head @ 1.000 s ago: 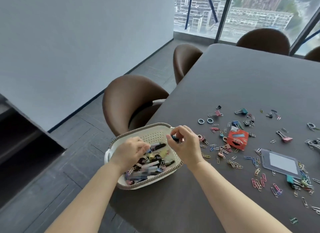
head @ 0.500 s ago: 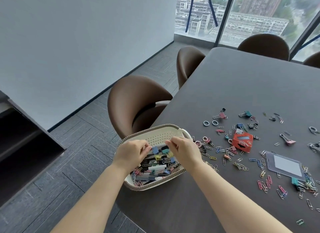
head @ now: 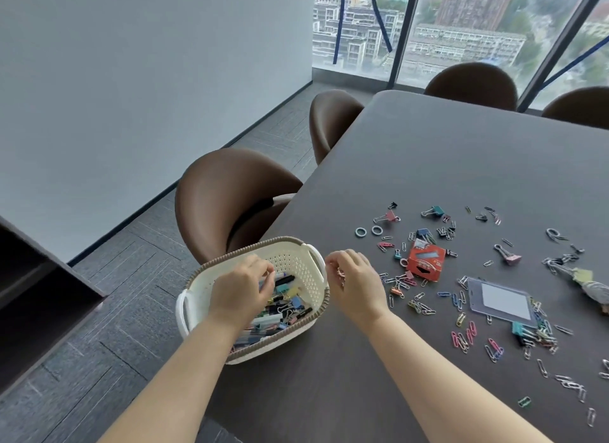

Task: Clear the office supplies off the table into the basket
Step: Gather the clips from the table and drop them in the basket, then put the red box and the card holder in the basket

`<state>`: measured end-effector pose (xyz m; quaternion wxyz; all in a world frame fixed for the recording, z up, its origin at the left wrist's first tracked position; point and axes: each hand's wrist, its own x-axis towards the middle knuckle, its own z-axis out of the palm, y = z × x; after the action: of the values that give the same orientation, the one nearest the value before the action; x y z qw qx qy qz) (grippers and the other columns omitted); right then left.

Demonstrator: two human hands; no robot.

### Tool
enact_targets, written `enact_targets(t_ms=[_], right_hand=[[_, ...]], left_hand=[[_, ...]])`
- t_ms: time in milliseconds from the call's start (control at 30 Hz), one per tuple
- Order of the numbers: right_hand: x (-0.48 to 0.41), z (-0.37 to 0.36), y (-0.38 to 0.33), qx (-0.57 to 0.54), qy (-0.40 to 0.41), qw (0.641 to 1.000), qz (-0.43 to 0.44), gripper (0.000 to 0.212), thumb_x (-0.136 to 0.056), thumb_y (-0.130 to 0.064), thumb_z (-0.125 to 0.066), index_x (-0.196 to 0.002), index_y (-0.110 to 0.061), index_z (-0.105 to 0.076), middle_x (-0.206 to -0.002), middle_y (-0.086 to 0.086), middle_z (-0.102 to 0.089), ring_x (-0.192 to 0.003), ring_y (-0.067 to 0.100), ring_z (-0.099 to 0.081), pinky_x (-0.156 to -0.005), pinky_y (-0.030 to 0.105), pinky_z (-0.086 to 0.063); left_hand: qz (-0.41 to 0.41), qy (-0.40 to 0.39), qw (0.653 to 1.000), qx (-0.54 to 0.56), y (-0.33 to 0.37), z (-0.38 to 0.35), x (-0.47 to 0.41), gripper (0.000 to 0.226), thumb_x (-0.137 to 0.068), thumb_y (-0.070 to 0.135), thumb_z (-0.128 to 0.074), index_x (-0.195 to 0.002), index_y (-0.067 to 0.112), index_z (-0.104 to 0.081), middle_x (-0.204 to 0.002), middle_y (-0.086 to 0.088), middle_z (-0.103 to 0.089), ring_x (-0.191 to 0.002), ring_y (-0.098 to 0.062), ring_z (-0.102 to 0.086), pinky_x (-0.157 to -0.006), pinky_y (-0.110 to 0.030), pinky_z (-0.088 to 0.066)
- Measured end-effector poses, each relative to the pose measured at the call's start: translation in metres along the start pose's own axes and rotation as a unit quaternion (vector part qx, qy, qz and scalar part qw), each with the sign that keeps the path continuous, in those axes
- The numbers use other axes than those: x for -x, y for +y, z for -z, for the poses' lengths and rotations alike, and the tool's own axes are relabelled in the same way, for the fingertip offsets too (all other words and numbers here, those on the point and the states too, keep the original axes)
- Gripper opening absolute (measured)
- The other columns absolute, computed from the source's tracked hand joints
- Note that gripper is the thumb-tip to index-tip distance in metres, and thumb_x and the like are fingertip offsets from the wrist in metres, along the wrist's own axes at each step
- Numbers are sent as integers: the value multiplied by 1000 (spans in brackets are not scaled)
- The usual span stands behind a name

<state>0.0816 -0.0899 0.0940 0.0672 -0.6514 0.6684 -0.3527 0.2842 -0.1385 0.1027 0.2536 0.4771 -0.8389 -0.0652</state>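
Paper clips (head: 400, 282) litter the counter (head: 428, 165) just right of the right hand (head: 357, 282), its fingers (head: 336, 261) loosely curled, seemingly empty; left hand (head: 239, 292) hovers half-curled over the basket (head: 293, 261).

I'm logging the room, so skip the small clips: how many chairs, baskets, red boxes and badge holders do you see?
Chairs: 4
Basket: 1
Red box: 1
Badge holder: 1
Total: 7

cream perforated basket (head: 298, 261), dark grey table (head: 428, 152), orange-red box (head: 425, 264).
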Motion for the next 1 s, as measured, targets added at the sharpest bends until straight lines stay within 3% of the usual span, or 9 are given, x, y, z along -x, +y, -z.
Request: enact_targets(t_ms=[200, 400, 533, 667, 833, 1000], right_hand=[[41, 42, 77, 53, 10, 991, -121, 20, -83, -14, -62, -103, -11, -61, -102, 6, -63, -95, 28, -54, -85, 39, -44], [90, 84, 146, 92, -19, 968, -231, 23, -81, -11, -60, -105, -11, -60, -104, 5, -62, -96, 27, -53, -88, 39, -43], [103, 107, 182, 104, -40, 953, -283, 25, -83, -14, -58, -108, -12, -59, -109, 6, -61, -103, 27, -50, -91, 38, -41], [103, 121, 216, 118, -75, 938, -317, 35, -86, -17, -55, -120, -15, -53, -123, 3, -55, -114, 24, -45, -98, 34, -37], [86, 127, 260, 160, -154, 908, -355, 53, -91, -22, -47, -141, -18, -29, -151, 1, -26, -139, 18, -21, -113, 33, -22], [58, 133, 294, 204, -232, 875, -374, 71, -91, -23, -51, -147, -25, -7, -157, -3, 0, -144, 18, 0, -116, 44, -15]], left_hand=[[-96, 32, 994, 34, 77, -42, -21, 24, -82, 27, -46, -76, 15, -66, -72, 3, -62, -62, -15, -57, -53, -25, -47], [-139, -52, 984, 101, 148, -104, -36, 24, -80, 28, -46, -79, 16, -67, -76, 2, -62, -71, -18, -61, -56, -26, -52], [-121, -135, 978, 100, 174, -145, -46, 21, -78, 27, -54, -88, 14, -67, -85, -1, -61, -77, -22, -61, -59, -32, -54], [-84, -229, 968, 53, 196, -180, -65, 34, -86, 29, -59, -116, 14, -57, -118, -3, -50, -108, -22, -48, -89, -38, -47], [-19, -308, 951, -29, 213, -224, -104, 57, -90, 45, -47, -138, 17, -33, -150, -9, -18, -138, -27, -14, -111, -38, -23], [40, -344, 936, -72, 225, -257, -133, 74, -85, 60, -45, -142, 20, -22, -152, -16, -8, -139, -34, -11, -113, -43, -18]])
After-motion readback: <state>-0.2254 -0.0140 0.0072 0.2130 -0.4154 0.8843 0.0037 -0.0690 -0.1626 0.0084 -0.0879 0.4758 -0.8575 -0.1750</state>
